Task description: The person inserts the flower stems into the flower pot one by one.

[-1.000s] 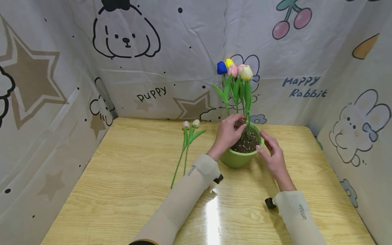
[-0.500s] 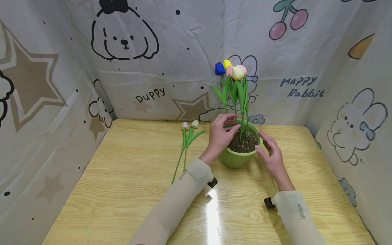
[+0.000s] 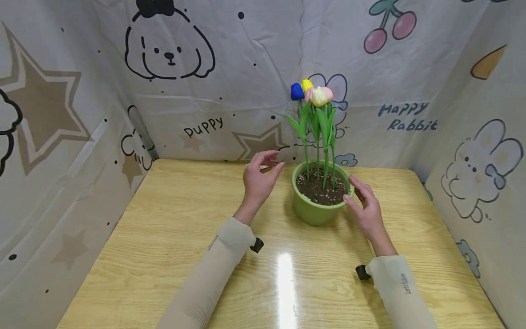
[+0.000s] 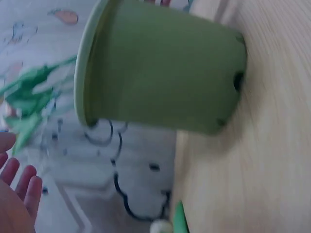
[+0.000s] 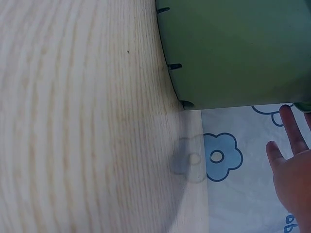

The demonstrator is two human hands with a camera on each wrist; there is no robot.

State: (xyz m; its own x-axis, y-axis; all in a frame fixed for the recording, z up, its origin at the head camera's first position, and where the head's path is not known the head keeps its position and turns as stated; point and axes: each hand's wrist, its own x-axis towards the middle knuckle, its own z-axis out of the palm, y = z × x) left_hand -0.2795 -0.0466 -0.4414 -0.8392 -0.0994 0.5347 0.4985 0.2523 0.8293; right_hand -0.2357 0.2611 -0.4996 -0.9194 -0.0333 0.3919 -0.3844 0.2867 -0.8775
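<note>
A green pot point(image 3: 315, 214) filled with brown soil point(image 3: 315, 192) stands on the table. Artificial tulips rise from it: blue point(image 3: 297, 91), yellow point(image 3: 307, 85), white point(image 3: 319, 97) and pink point(image 3: 328, 93). My left hand point(image 3: 260, 180) is in the air left of the pot, fingers parted and holding nothing. Its arm and hand hide the loose tulips on the table in the head view; a white bud point(image 4: 161, 226) and green leaf point(image 4: 180, 219) peek in at the left wrist view's lower edge. My right hand point(image 3: 365, 208) rests lightly against the pot's right rim, fingers extended and thumb apart.
The wooden table point(image 3: 164, 256) reaches a printed cloth backdrop point(image 3: 246, 55) behind, with cloth walls on both sides. The pot stands near the back edge, right of centre. Light glares off the table point(image 3: 285, 288) in front of it.
My left hand has let go of the white tulip's stem and moved left, away from the pot, over the loose tulips. The white tulip now stands in the soil. My right hand stays at the rim.
</note>
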